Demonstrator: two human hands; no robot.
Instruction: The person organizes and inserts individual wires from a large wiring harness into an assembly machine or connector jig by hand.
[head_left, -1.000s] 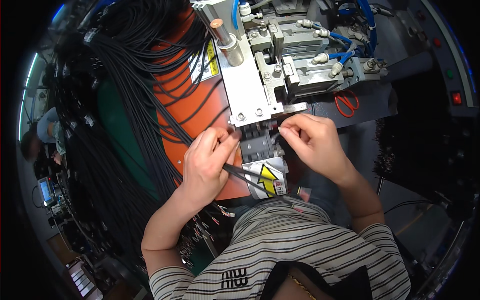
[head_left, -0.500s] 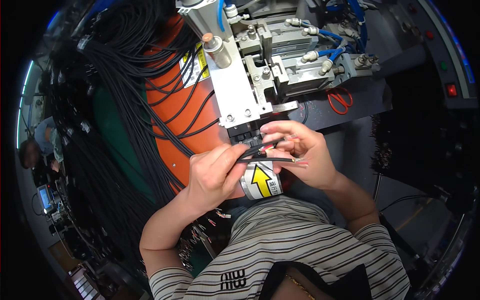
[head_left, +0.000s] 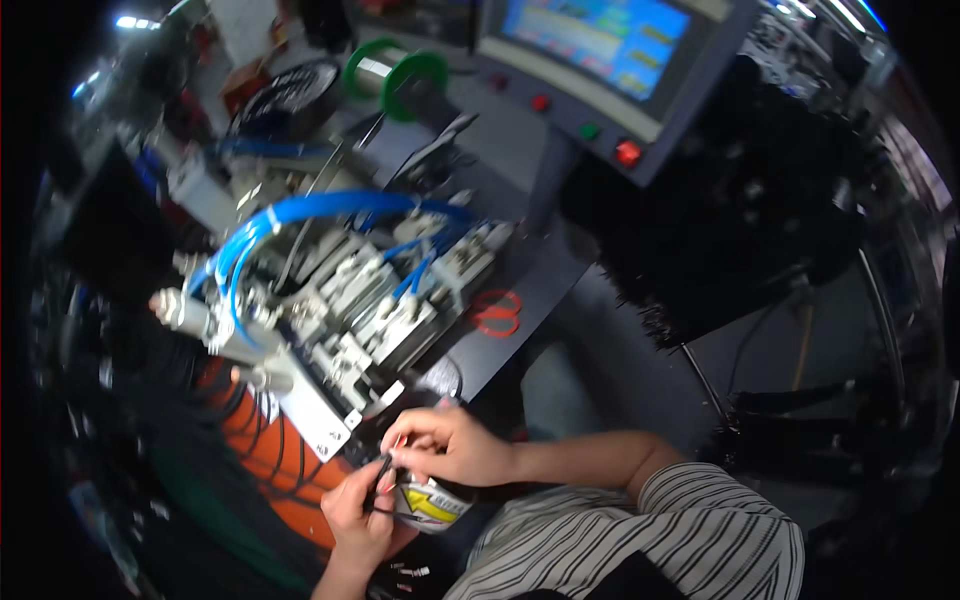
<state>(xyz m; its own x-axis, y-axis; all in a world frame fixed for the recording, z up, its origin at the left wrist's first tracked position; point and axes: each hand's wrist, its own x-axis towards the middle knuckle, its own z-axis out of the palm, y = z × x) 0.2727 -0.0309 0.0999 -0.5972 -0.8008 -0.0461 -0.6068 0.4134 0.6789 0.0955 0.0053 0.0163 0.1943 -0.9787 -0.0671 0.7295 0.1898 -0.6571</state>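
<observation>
My left hand [head_left: 355, 508] is closed around thin black cables [head_left: 379, 480] just in front of the machine. My right hand [head_left: 458, 447] meets it there, with thumb and fingers pinched at the cables' stripped ends, where bits of red and white wire show. Blur hides how many wires lie in that pinch. Right below both hands is a white label with a yellow arrow [head_left: 436, 503]. Beyond them stands a metal clamping machine [head_left: 345, 345] with a white plate and blue air hoses [head_left: 320, 205].
Red-handled scissors [head_left: 497, 313] lie on the grey bench to the right of the machine. Farther back are a green wire spool [head_left: 395, 80] and a control panel with a screen [head_left: 600, 50]. An orange surface [head_left: 290, 455] carries black cables at left. Dark bundles [head_left: 700, 220] hang at right.
My view has swung to the right and up, bringing in the screen and spool. My hands have drawn closer together, and the right fingers now pinch at the cable ends.
</observation>
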